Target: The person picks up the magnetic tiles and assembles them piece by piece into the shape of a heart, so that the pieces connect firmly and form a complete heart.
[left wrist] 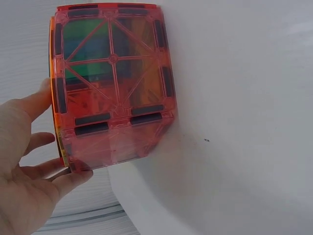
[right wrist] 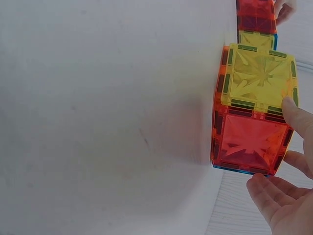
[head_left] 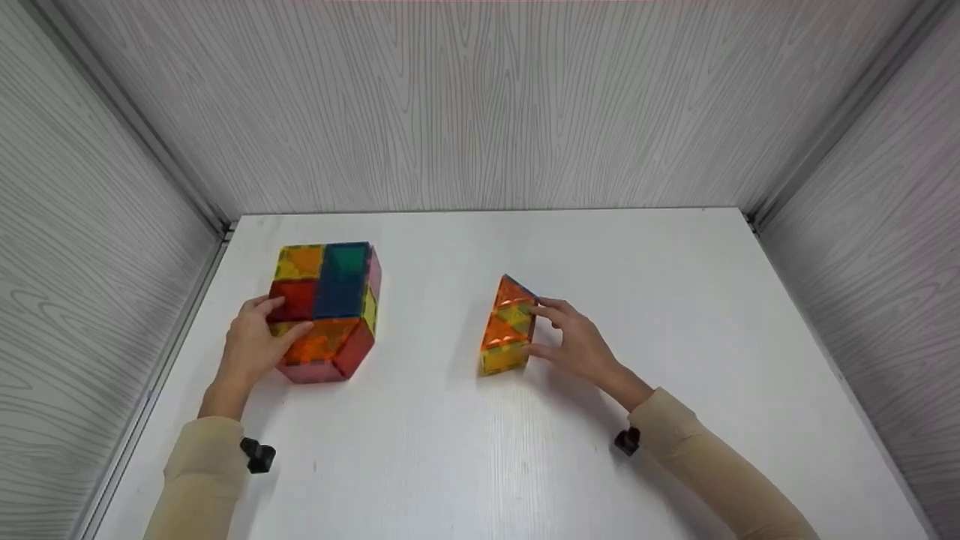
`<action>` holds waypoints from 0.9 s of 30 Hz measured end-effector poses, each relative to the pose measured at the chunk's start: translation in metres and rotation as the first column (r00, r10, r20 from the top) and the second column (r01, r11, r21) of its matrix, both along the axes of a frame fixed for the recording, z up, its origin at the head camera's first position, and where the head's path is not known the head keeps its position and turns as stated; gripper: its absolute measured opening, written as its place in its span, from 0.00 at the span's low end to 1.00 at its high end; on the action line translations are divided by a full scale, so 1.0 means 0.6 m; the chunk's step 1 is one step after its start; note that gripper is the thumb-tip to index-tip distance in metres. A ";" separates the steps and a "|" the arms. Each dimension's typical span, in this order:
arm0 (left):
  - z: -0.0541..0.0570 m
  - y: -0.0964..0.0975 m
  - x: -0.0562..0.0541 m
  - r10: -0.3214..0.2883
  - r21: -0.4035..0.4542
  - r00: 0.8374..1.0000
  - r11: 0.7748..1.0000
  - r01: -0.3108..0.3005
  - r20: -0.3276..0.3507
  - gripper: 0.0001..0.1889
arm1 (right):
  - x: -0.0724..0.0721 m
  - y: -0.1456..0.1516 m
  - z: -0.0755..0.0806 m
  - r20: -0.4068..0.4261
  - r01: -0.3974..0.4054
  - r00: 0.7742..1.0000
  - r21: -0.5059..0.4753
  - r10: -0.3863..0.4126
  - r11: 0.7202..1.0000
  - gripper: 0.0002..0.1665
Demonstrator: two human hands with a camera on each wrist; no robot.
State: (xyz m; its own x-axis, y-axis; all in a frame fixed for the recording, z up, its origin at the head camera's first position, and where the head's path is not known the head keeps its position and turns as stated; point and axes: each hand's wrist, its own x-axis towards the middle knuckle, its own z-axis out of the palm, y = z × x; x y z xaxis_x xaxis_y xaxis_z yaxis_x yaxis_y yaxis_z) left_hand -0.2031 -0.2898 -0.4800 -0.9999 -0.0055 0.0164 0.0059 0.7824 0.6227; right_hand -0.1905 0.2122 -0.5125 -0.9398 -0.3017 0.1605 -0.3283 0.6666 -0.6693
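Note:
A large box of translucent magnetic tiles [head_left: 339, 289] stands at the left of the white table, with blue, red, orange and yellow panels on top. My left hand [head_left: 251, 341] grips its near left part, thumb over the top edge. The left wrist view brings out a pink-red square panel [left wrist: 115, 59] of that box, fingers at its left side. Near the table's middle is a smaller magnetic-tile piece [head_left: 504, 330] with orange and yellow faces and a pointed far end. My right hand [head_left: 581, 345] holds it by its right side, thumb against the yellow tile.
The white table [head_left: 427, 450] is bounded by a wood-grain back panel [head_left: 487, 105] and side panels on the left [head_left: 82, 247] and right [head_left: 892, 240]. A gap of table separates the two tile pieces.

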 end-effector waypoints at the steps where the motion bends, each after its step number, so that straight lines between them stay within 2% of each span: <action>1: 0.001 0.002 0.000 0.002 0.005 1.000 1.000 -0.002 0.002 0.41 | -0.002 -0.001 0.001 0.004 0.000 1.000 -0.005 0.000 1.000 0.44; 14: -0.004 0.055 -0.007 -0.036 0.054 0.999 0.998 0.035 0.018 0.41 | -0.034 -0.017 0.001 0.009 -0.022 1.000 -0.010 0.022 1.000 0.44; 20: -0.006 0.089 -0.007 -0.063 0.037 0.998 0.997 0.063 -0.014 0.37 | -0.054 -0.029 0.001 -0.003 -0.036 0.999 -0.023 0.036 0.999 0.43; 27: -0.007 0.123 -0.005 -0.071 0.050 0.997 0.996 0.070 0.022 0.35 | -0.071 -0.042 0.000 0.015 -0.044 0.999 -0.033 0.044 0.999 0.43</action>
State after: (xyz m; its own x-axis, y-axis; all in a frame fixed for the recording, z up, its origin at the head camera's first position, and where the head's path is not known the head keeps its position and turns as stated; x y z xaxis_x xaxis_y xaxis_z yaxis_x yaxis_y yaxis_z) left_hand -0.2061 -0.2158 -0.4839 -0.9979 0.0650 -0.0058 0.0449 0.7487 0.6614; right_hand -0.2331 0.1869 -0.5124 -0.9282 -0.3374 0.1566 -0.3462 0.6295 -0.6957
